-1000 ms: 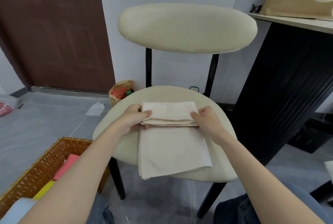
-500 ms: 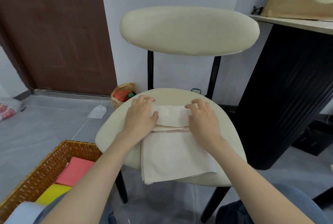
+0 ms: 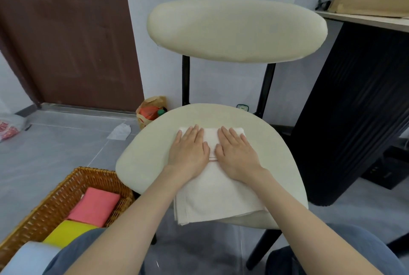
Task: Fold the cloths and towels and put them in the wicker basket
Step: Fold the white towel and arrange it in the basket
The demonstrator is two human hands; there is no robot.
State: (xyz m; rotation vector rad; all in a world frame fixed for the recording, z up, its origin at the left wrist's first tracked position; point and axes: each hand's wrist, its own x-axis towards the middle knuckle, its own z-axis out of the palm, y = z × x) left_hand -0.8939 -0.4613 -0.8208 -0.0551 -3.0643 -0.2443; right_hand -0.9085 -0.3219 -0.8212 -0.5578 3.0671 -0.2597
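We see the towel (image 3: pixel 218 197) lying on the seat (image 3: pixel 274 155) of a cream chair, folded. Its far part is doubled back over the near part, and its near edge reaches the seat's front rim. A thin reddish hem line shows on it in the narrow gap between the two hands.

The left hand (image 3: pixel 190 152) lies palm down on the folded far part. Its fingers (image 3: pixel 194 134) are straight, close together and pointing away from us, with the tips almost at the towel's far edge. The right hand (image 3: pixel 236 154) lies just beside it in the same way, its fingers (image 3: pixel 231 136) flat and stretched out and the thumb turned inward. Neither hand curls round or pinches the cloth. Both are released and rest flat on it. The thumbs come near each other but stay apart, with a strip of towel bare between them.

The basket (image 3: pixel 73 183) stands on the floor to the left of the chair, below the left forearm. In it we see a pink cloth (image 3: pixel 95 206) folded flat, with a yellow cloth (image 3: pixel 66 231) touching its near side. A pale blue cloth (image 3: pixel 26 259) sits at the near end, cut off by the frame's edge.

Behind the seat rises the chair's padded back (image 3: pixel 236 31). A paper bag (image 3: pixel 150 111) stands on the floor by the wall, a brown door (image 3: pixel 66 31) lies to the left, and a black cabinet (image 3: pixel 358 108) to the right.
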